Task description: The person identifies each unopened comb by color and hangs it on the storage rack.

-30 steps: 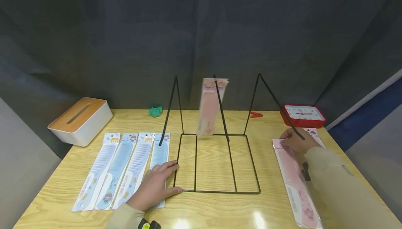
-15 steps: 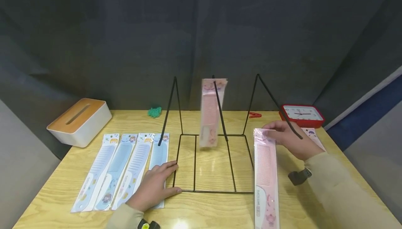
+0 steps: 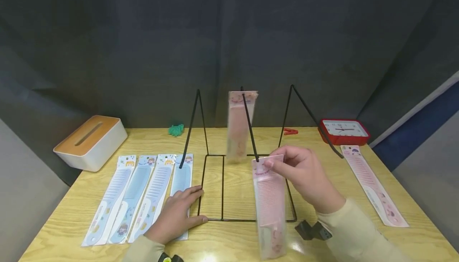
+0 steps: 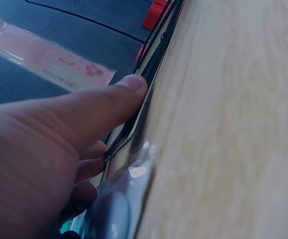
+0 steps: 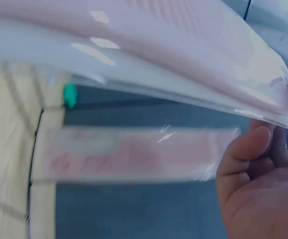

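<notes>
My right hand (image 3: pixel 306 176) pinches the top edge of a pink comb (image 3: pixel 270 206) in a clear-fronted package, between thumb and fingers. The package hangs down, its top at the front tip of the middle prong (image 3: pixel 250 128) of a black wire rack (image 3: pixel 223 186). Whether the tip is through the hole, I cannot tell. Farther back on that prong hangs another packaged pink comb (image 3: pixel 237 130), seen also in the right wrist view. My left hand (image 3: pixel 177 216) rests at the rack's front left corner, thumb along the front wire (image 4: pixel 151 89), fingers on the side wire, partly over a packaged blue comb (image 3: pixel 181 176).
Several packaged blue combs (image 3: pixel 135 198) lie left of the rack. One packaged pink comb (image 3: pixel 373 186) lies at the right, before a red clock (image 3: pixel 344 131). A tissue box (image 3: pixel 89 142), green bundle (image 3: pixel 176 130) and red clip (image 3: pixel 290 131) stand toward the back.
My right hand has lifted the pink comb off the table at the right and carried it left to the middle prong. The hanging comb has swung. My left hand stays put.
</notes>
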`<control>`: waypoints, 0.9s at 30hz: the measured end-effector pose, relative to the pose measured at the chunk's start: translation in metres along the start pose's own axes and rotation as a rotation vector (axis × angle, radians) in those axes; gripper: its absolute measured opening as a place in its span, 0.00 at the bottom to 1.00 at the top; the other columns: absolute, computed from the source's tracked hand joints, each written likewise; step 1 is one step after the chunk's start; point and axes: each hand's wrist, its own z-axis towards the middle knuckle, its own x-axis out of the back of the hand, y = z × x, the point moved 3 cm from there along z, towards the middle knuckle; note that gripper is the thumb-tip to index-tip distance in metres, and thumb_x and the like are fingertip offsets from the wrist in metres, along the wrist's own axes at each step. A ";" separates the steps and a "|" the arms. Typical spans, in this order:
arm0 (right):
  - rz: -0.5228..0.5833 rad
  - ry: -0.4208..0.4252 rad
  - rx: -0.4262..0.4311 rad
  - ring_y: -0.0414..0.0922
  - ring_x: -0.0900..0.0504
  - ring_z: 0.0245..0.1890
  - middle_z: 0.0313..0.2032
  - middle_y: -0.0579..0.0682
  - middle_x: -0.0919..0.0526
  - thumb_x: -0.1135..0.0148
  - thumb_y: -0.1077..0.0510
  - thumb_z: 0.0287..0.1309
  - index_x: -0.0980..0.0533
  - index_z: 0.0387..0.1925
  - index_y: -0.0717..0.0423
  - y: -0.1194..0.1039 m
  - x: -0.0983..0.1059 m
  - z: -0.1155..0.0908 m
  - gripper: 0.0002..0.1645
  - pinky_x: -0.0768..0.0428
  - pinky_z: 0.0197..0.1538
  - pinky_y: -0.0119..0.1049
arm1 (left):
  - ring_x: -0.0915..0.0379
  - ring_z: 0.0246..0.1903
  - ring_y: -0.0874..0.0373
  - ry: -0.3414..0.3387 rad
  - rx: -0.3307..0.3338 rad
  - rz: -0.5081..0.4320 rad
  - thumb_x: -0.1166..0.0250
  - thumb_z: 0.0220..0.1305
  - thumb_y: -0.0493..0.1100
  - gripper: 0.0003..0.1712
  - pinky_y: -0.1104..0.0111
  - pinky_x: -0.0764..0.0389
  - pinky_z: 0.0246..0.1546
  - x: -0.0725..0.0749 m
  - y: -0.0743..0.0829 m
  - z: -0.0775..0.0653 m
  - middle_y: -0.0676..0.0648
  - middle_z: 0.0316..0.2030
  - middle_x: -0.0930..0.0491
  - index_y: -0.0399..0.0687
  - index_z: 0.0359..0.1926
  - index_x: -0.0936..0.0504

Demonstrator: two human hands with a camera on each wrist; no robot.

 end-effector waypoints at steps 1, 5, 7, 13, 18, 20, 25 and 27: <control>0.035 -0.002 0.028 0.42 0.19 0.32 0.33 0.47 0.14 0.33 0.65 0.62 0.18 0.32 0.63 -0.005 -0.004 -0.002 0.04 0.19 0.34 0.35 | 0.30 0.59 0.47 0.002 -0.003 0.003 0.29 0.57 0.66 0.45 0.47 0.29 0.51 -0.001 0.000 0.000 0.48 0.70 0.31 0.44 0.67 0.25; 0.168 -0.017 0.144 0.42 0.20 0.32 0.33 0.50 0.15 0.36 0.72 0.61 0.18 0.30 0.58 -0.021 -0.017 -0.007 0.09 0.19 0.31 0.36 | 0.30 0.58 0.48 0.009 -0.013 0.010 0.30 0.56 0.68 0.46 0.48 0.29 0.50 -0.003 -0.001 0.000 0.48 0.69 0.31 0.44 0.67 0.25; 0.197 -0.018 0.186 0.43 0.20 0.32 0.33 0.51 0.15 0.36 0.74 0.60 0.18 0.30 0.55 -0.027 -0.020 -0.009 0.12 0.20 0.30 0.36 | 0.30 0.58 0.48 0.009 -0.013 0.012 0.30 0.57 0.67 0.46 0.49 0.29 0.50 -0.003 -0.001 0.000 0.48 0.69 0.31 0.44 0.67 0.25; 0.241 -0.001 0.240 0.44 0.21 0.32 0.32 0.52 0.17 0.37 0.76 0.58 0.18 0.30 0.57 -0.037 -0.025 -0.013 0.12 0.21 0.28 0.37 | 0.30 0.58 0.48 0.001 -0.011 0.013 0.29 0.57 0.65 0.44 0.50 0.29 0.50 -0.003 -0.002 0.001 0.48 0.69 0.31 0.44 0.68 0.25; 0.230 0.048 0.206 0.43 0.20 0.33 0.33 0.51 0.16 0.36 0.74 0.59 0.18 0.29 0.56 -0.039 -0.027 -0.010 0.12 0.19 0.30 0.35 | 0.30 0.57 0.49 0.009 -0.013 0.023 0.29 0.57 0.66 0.45 0.51 0.29 0.49 -0.003 -0.003 0.002 0.48 0.69 0.31 0.44 0.67 0.25; 0.240 0.050 0.209 0.42 0.20 0.33 0.32 0.50 0.16 0.36 0.74 0.59 0.18 0.28 0.55 -0.039 -0.029 -0.009 0.12 0.19 0.31 0.35 | 0.30 0.57 0.49 0.009 -0.011 0.026 0.29 0.57 0.66 0.45 0.52 0.29 0.48 -0.003 -0.003 0.002 0.48 0.69 0.31 0.44 0.67 0.25; 0.267 0.064 0.203 0.42 0.21 0.32 0.31 0.50 0.16 0.36 0.74 0.59 0.19 0.27 0.54 -0.040 -0.031 -0.007 0.13 0.20 0.32 0.33 | 0.30 0.58 0.48 0.013 -0.012 0.027 0.29 0.57 0.66 0.45 0.51 0.29 0.48 -0.003 -0.003 0.001 0.48 0.69 0.31 0.45 0.67 0.25; 0.266 0.077 0.181 0.42 0.21 0.31 0.31 0.49 0.16 0.36 0.73 0.60 0.19 0.26 0.55 -0.040 -0.031 -0.007 0.12 0.20 0.31 0.34 | 0.30 0.58 0.48 0.012 -0.013 0.024 0.29 0.57 0.66 0.45 0.50 0.29 0.49 -0.002 -0.002 0.001 0.48 0.69 0.31 0.44 0.67 0.25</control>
